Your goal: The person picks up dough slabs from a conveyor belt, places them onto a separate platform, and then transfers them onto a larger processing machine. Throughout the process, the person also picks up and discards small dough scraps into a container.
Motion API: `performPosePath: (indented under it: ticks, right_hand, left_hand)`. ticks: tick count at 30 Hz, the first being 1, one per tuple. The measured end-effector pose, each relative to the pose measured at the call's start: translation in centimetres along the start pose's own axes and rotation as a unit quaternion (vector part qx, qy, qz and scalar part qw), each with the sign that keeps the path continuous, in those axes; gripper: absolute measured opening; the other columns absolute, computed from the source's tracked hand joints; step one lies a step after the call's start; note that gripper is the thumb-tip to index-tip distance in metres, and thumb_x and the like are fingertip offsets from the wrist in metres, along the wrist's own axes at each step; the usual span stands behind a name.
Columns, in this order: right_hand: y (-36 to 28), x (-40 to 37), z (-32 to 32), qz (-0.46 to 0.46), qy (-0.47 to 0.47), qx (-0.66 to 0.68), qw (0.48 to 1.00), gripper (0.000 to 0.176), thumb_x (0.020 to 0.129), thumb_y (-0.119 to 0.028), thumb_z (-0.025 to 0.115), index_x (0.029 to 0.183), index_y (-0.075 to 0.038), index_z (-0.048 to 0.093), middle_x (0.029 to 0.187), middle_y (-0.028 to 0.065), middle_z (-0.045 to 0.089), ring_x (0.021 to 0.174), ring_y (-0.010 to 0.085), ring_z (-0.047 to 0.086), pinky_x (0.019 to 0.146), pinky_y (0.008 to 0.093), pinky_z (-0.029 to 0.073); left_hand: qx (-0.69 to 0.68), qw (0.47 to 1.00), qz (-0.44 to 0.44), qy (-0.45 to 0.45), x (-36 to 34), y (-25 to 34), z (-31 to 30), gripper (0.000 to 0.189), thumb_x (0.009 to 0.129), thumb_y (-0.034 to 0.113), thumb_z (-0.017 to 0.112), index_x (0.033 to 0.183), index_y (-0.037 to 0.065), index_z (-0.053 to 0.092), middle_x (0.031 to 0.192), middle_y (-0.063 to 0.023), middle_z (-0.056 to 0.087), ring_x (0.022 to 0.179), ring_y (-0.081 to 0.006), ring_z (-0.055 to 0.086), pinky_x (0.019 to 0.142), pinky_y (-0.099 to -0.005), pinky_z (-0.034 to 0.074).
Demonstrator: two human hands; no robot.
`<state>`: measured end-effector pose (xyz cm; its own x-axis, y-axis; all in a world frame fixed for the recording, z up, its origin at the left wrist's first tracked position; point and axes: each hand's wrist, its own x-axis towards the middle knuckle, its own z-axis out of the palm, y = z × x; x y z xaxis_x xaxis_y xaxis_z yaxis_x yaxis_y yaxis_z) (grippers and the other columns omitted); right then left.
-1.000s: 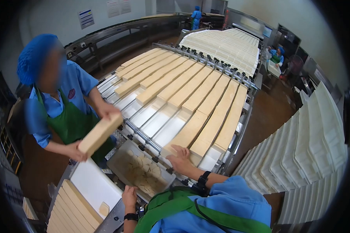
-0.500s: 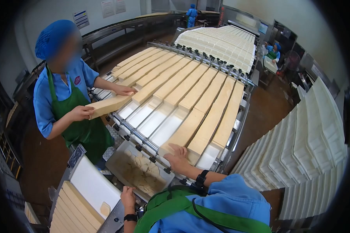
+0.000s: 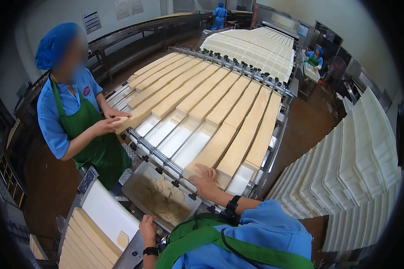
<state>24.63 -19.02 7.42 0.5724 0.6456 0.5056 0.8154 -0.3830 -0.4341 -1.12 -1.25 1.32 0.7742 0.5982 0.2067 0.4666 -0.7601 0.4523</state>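
My right hand point(image 3: 205, 183) lies with fingers spread against the near end of a long pale beige slab point(image 3: 214, 145), at the front edge of the slatted metal rack point(image 3: 153, 154). More such slabs point(image 3: 242, 150) lie side by side on this rack. Lower down, my left hand point(image 3: 148, 228) is beside a grey tub point(image 3: 191, 210) of pale flat scraps point(image 3: 166, 201). Its fingers are curled; whether anything is in them is hidden. Across the rack at left, a co-worker's two hands point(image 3: 110, 124) are on the near end of another slab point(image 3: 125, 124).
At lower left, a white board point(image 3: 105, 204) carries cut strips point(image 3: 87, 240) and one small loose piece point(image 3: 123, 239). Tall stacked white trays point(image 3: 345, 157) stand at right. Beyond the knob-lined bar point(image 3: 242, 66), white-covered rows point(image 3: 251, 47) continue. Two other people are farther back.
The co-worker's slab has moved inward onto the rack and now lies more in line with its row. The co-worker's hands have come closer together. My hands hardly move.
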Motion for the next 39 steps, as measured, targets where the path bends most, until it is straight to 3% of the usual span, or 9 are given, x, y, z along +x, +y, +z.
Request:
performPosePath:
  ticks: [3, 6, 12, 21, 24, 30, 36, 39]
  right_hand:
    - [0.1, 0.0, 0.0, 0.000, 0.005, 0.002, 1.000, 0.018, 0.078, -0.009, 0.056, 0.092, -0.017, 0.065, 0.129, 0.0149, 0.038, 0.121, 0.0314, 0.032, 0.098, 0.0465, 0.020]
    - [0.2, 0.1, 0.1, -0.015, 0.023, 0.001, 1.000, 0.026, 0.071, -0.004, 0.059, 0.092, -0.018, 0.066, 0.126, 0.0174, 0.040, 0.118, 0.0334, 0.034, 0.094, 0.0471, 0.023]
    - [-0.8, 0.6, -0.8, -0.079, 0.017, -0.114, 0.990, 0.028, 0.078, -0.007, 0.053, 0.103, -0.016, 0.063, 0.138, 0.0114, 0.034, 0.121, 0.0277, 0.035, 0.097, 0.0452, 0.022]
    - [-1.3, 4.0, -2.5, -0.106, -0.194, -0.156, 0.963, 0.032, 0.078, -0.012, 0.054, 0.109, -0.013, 0.062, 0.148, 0.0095, 0.023, 0.126, 0.0309, 0.035, 0.099, 0.0466, 0.030]
    - [-0.9, 4.6, -2.4, -0.134, -0.202, -0.178, 0.954, 0.031, 0.077, -0.013, 0.056, 0.107, -0.013, 0.064, 0.145, 0.0109, 0.028, 0.122, 0.0315, 0.037, 0.097, 0.0444, 0.032]
    - [0.9, 4.2, -1.4, -0.171, -0.116, -0.090, 0.974, 0.025, 0.075, -0.017, 0.058, 0.099, -0.014, 0.067, 0.134, 0.0110, 0.043, 0.113, 0.0285, 0.044, 0.091, 0.0418, 0.036]
    - [1.8, 3.7, -1.4, -0.153, -0.132, -0.154, 0.967, 0.020, 0.078, -0.023, 0.059, 0.095, -0.019, 0.069, 0.134, 0.0093, 0.043, 0.116, 0.0278, 0.044, 0.099, 0.0488, 0.031]
    - [1.3, 3.7, -0.8, -0.078, -0.159, -0.191, 0.965, 0.020, 0.079, -0.022, 0.057, 0.095, -0.019, 0.070, 0.136, 0.0115, 0.041, 0.120, 0.0301, 0.041, 0.102, 0.0524, 0.026]
  left_hand:
    - [0.002, 1.000, 0.006, 0.003, 0.0, 0.0, 0.0, 0.015, 0.071, 0.000, 0.055, 0.076, 0.009, 0.066, 0.082, -0.0092, 0.058, 0.073, -0.0300, 0.060, 0.064, -0.0392, 0.050]
    - [0.005, 1.000, 0.011, 0.010, 0.0, -0.1, 0.0, 0.015, 0.071, 0.000, 0.055, 0.076, 0.009, 0.066, 0.081, -0.0090, 0.058, 0.073, -0.0299, 0.060, 0.064, -0.0392, 0.050]
    - [-0.043, 0.999, -0.005, 0.018, 0.0, 0.1, -0.2, 0.016, 0.070, -0.002, 0.054, 0.076, 0.008, 0.065, 0.080, -0.0091, 0.058, 0.073, -0.0302, 0.060, 0.064, -0.0389, 0.049]
    - [-0.033, 0.999, 0.003, 0.035, 0.1, -0.1, 0.1, 0.018, 0.068, -0.003, 0.054, 0.076, 0.009, 0.065, 0.079, -0.0095, 0.057, 0.072, -0.0306, 0.060, 0.064, -0.0391, 0.049]
    - [-0.011, 0.999, 0.008, 0.035, 0.2, 0.4, -0.3, 0.019, 0.068, -0.003, 0.054, 0.076, 0.009, 0.066, 0.078, -0.0089, 0.057, 0.071, -0.0303, 0.060, 0.064, -0.0389, 0.049]
    - [-0.019, 0.999, 0.014, 0.038, 0.1, 0.2, 0.0, 0.020, 0.068, -0.003, 0.054, 0.076, 0.010, 0.066, 0.078, -0.0077, 0.056, 0.070, -0.0300, 0.059, 0.063, -0.0388, 0.049]
    - [0.008, 1.000, 0.016, 0.020, -0.1, -0.2, -0.1, 0.017, 0.068, -0.002, 0.055, 0.076, 0.011, 0.065, 0.079, -0.0071, 0.056, 0.071, -0.0291, 0.059, 0.062, -0.0391, 0.048]
    - [0.010, 1.000, 0.018, 0.022, -0.3, -0.1, -0.2, 0.016, 0.069, 0.000, 0.056, 0.077, 0.011, 0.064, 0.080, -0.0067, 0.056, 0.071, -0.0284, 0.059, 0.062, -0.0389, 0.048]
